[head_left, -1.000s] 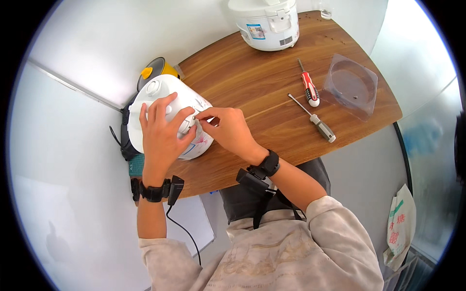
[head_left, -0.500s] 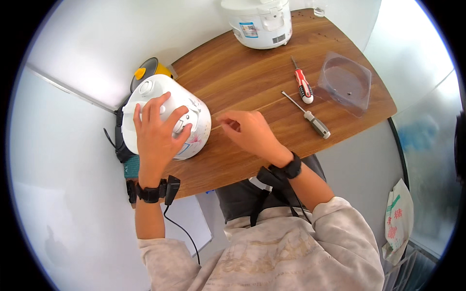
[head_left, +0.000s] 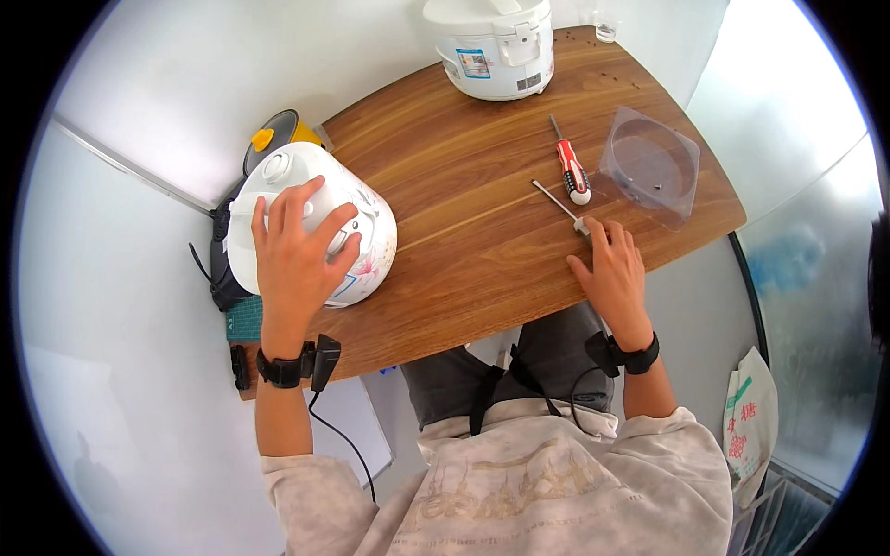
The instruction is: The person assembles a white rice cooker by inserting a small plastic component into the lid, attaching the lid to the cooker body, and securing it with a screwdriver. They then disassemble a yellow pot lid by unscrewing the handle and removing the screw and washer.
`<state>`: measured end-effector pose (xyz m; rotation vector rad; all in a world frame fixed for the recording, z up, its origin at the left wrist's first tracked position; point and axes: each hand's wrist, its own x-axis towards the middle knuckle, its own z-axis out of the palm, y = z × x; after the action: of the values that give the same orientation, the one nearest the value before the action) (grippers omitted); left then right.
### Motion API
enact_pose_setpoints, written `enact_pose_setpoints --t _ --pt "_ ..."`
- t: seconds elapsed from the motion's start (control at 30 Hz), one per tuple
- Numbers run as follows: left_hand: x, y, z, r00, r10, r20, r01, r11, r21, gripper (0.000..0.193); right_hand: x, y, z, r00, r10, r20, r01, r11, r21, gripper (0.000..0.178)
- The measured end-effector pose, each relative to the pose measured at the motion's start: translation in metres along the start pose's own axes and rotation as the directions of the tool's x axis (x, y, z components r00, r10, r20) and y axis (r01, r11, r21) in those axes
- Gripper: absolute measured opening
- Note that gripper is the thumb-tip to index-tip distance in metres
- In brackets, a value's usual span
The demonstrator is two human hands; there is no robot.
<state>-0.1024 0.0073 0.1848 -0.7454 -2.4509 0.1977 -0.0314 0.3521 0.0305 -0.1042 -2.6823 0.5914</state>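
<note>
My left hand [head_left: 301, 246] lies with spread fingers on top of a white, barrel-shaped appliance [head_left: 378, 227] with a flower print and a round knob, at the left of the table. My right hand [head_left: 616, 278] is lowered over a grey-handled screwdriver [head_left: 581, 225] near the table's right front edge. Its fingertips cover most of that handle, while the thumb stays apart from it; the thin shaft points away to the left. Just beyond lies a red and white screwdriver [head_left: 573, 174] with black grips.
A white rice cooker [head_left: 491, 56] stands at the back of the wooden table [head_left: 464, 232]. To the right are a clear plastic tray [head_left: 681, 176] holding small dark bits and a small clear cup [head_left: 605, 28]. A yellow-and-grey container [head_left: 311, 132] and a green mat [head_left: 244, 318] sit at left.
My right hand has moved right, from beside the white appliance to the grey-handled screwdriver, its curled fingers now extended. My left hand stays on the appliance. The view has shifted slightly.
</note>
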Motion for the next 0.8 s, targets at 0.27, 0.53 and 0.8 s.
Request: enact_pose_setpoints --t 0.27,0.53,0.8 --pt "0.0 -0.001 -0.001 1.0 -0.003 -0.005 0.003 1.0 0.001 0.029 0.004 0.01 0.008 1.0 0.001 -0.009 0.0 0.996 0.094 0.043" --pt "0.0 0.0 -0.002 1.0 -0.008 0.018 0.009 1.0 -0.008 0.027 0.018 -0.04 -0.001 0.946 0.069 0.316 -0.307 0.496 0.812 0.022" --pt "0.0 0.001 -0.002 1.0 -0.006 -0.01 0.006 1.0 -0.001 0.029 0.02 -0.108 0.01 0.964 -0.221 0.15 -0.009 0.536 0.844 0.027"
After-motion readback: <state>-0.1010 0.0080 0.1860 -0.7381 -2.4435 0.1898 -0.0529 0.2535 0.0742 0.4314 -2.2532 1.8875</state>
